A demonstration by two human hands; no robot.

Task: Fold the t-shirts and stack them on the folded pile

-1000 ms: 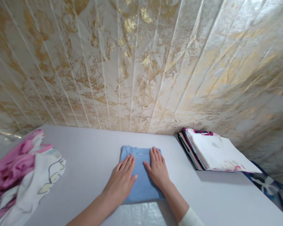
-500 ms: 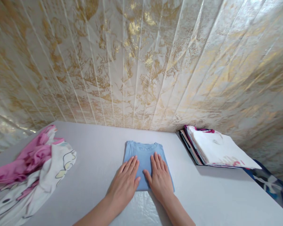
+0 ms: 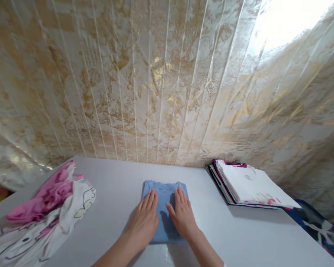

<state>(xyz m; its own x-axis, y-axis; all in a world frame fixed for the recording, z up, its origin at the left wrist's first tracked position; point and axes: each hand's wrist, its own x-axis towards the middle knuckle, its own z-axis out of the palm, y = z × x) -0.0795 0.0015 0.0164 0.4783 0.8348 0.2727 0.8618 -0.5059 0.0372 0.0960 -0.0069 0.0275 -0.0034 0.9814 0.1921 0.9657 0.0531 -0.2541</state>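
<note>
A light blue T-shirt (image 3: 163, 222), folded into a neat rectangle with its collar at the far end, lies on the white table (image 3: 111, 200) in front of me. My left hand (image 3: 144, 218) rests on its left side, fingers stretched out and pointing away from me. On the right side of the shirt lies my right hand (image 3: 183, 217), flat, with its thumb spread toward the middle. Neither hand grips anything. The palms are hidden from view.
At the left lies a crumpled heap of pink and white clothes (image 3: 52, 207). A stack of folded clothes (image 3: 247, 185), white on top, sits at the right. Dark blue fabric (image 3: 314, 222) hangs beyond the right edge. A gold-patterned covered wall (image 3: 156, 92) rises behind the table.
The view has tilted up, so the table and everything on it appear lower. Both hands have slid slightly toward the shirt's collar end and remain flat on it.
</note>
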